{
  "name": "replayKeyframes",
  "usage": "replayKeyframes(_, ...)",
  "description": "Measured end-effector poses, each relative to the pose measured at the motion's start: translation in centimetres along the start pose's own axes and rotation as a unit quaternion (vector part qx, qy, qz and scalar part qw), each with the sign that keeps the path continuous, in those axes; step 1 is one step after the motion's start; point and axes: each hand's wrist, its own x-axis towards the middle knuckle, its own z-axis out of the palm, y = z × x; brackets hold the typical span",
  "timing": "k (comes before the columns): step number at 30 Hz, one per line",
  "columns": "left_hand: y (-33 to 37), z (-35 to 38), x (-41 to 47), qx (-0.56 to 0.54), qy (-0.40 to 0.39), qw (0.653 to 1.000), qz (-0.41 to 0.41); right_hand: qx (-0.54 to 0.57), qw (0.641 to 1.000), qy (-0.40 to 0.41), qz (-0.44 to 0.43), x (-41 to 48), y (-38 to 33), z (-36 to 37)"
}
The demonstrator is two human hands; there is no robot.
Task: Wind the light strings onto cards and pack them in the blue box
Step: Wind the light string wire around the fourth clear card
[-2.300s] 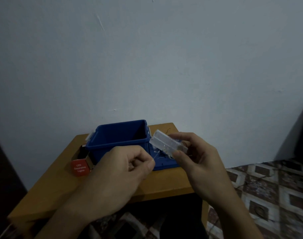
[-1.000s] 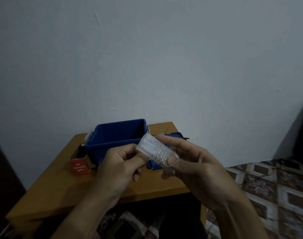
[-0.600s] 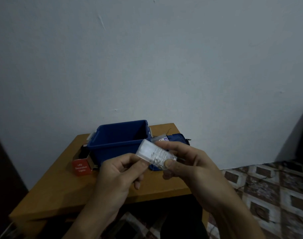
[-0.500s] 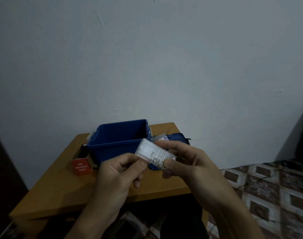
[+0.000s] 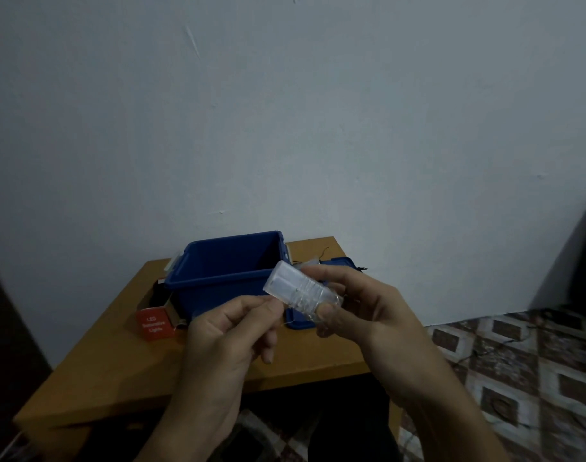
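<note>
Blue box (image 5: 218, 290) open (interior dim); right hand (image 5: 368, 315) grips case (image 5: 282, 280), left hand (image 5: 224, 338) pinches wire (image 5: 305, 292).

Box (image 5: 224, 281) behind left grip (image 5: 231, 331): dark blue. Lid (image 5: 341, 262) behind right grip (image 5: 361, 311): same blue. Case (image 5: 281, 281) in right grip: clear, banded by pale wire (image 5: 306, 293). Carton (image 5: 154, 325) left of left grip: red, white lettering. Desk (image 5: 118, 361): orange-brown. Wall (image 5: 284, 128): grey-blue. Floor (image 5: 518, 361) right of right grip: brown-white square tiles.

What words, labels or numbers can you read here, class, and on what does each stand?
"LED": top line on the red carton beside the blue box.
"Lights": bottom line, same carton, faint.
Middle line: too blurred to read.
Nothing else legible.
</note>
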Motion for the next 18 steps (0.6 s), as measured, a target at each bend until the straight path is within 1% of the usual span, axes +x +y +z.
replayKeyframes(3,0.0,0.2,0.1,0.013,0.014,1.000,-0.011,-0.027,1.000,0.001,-0.008,0.0,0.1,0.2)
replayKeyframes(6,0.0,0.5,0.4,0.051,0.038,0.998,-0.021,-0.081,0.997,0.010,-0.016,0.0,0.1,0.5)
replayKeyframes(12,-0.2,-0.1,0.6,0.089,0.035,0.994,-0.047,-0.194,0.981,0.015,0.001,0.1,0.2,0.7)
replayKeyframes(14,-0.4,-0.3,0.7,0.071,0.050,0.993,-0.075,-0.243,0.970,0.021,-0.012,0.0,0.3,1.0)
replayKeyframes(16,-0.6,-0.3,0.9,0.018,0.066,0.989,-0.129,-0.296,0.954,0.032,-0.040,0.1,0.5,1.5)
replayKeyframes(18,-0.6,0.0,1.0,-0.041,0.070,0.979,-0.189,-0.359,0.930,0.043,-0.072,0.2,0.8,2.1)
